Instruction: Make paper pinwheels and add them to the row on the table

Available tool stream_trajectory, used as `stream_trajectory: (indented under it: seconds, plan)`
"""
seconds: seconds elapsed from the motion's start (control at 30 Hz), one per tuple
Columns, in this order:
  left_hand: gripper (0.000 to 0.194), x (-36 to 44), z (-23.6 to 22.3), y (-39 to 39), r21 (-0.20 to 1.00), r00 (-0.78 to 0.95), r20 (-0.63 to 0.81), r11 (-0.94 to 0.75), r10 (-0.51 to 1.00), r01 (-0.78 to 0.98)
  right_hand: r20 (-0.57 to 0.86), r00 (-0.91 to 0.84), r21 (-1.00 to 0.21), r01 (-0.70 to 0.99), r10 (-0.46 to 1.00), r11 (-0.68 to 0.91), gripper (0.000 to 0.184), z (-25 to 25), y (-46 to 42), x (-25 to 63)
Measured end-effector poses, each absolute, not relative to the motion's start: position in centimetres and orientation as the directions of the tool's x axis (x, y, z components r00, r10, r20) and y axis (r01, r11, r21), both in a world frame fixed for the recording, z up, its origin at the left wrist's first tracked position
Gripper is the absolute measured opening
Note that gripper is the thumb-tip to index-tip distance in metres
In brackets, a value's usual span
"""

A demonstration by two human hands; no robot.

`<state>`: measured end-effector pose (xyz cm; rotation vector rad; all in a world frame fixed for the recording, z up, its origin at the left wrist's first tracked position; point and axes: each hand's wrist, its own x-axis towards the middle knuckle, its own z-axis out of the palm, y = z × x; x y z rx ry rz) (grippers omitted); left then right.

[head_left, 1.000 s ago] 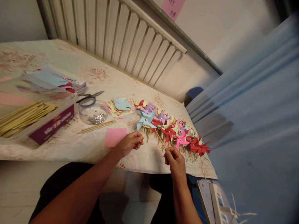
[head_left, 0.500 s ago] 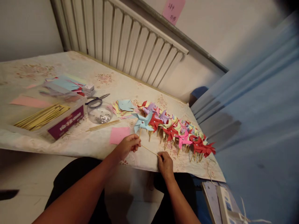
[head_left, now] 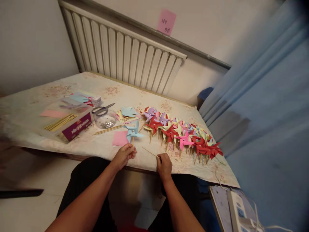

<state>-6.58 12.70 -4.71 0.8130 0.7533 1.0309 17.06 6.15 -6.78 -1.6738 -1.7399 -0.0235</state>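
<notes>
on the far left, one pink paper strip (head_left: 52, 113), then one clear plastic box (head_left: 77, 128) with a bundle of sticks (head_left: 60, 122), too packed to count. behind it, one heap of coloured paper (head_left: 80, 97), and one small white carton (head_left: 96, 100) at its right. one pair of scissors (head_left: 100, 111) sits at the far rim of one round dish (head_left: 95, 121), its metal pins (head_left: 106, 124) too many to number. at least two loose sticks (head_left: 107, 130) lie in front. one pink paper square (head_left: 119, 138) next, and here's the left hand (head_left: 125, 155), fingers pinching the stem of one light blue pinwheel (head_left: 133, 131), upright by the table's near edge, blocking part of the pink square; one cut-paper pile (head_left: 128, 111) shows behind. one thin stick (head_left: 150, 152) slants out of the closed grip of the right hand (head_left: 164, 166). then the crowd of pinwheels (head_left: 170, 133): two lilac ones at the left end, one bright pink up front, the rest overlapping beyond counting. far right, one blue curtain (head_left: 265, 112), one white power strip (head_left: 235, 206) below.
</notes>
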Motion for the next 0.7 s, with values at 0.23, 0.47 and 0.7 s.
stream_trajectory:
  seconds: [0.23,0.47,0.7]
  plan:
    - [0.036,-6.0,-5.1,11.3,0.903,0.226,-0.146,0.223,0.963,-0.366,0.48,0.07,-0.457,0.871,0.875,0.181,0.012,-7.1,6.1,17.4]
    - [0.034,-5.6,-5.3,10.5,0.957,0.187,-0.14,0.181,0.972,-0.226,0.484,0.056,-0.473,0.856,0.873,0.208,0.013,-7.4,6.2,17.7]
    - [0.034,-5.6,-5.4,10.2,0.968,0.192,-0.141,0.176,0.971,-0.181,0.496,0.055,-0.487,0.844,0.866,0.225,0.017,-7.1,5.9,17.7]
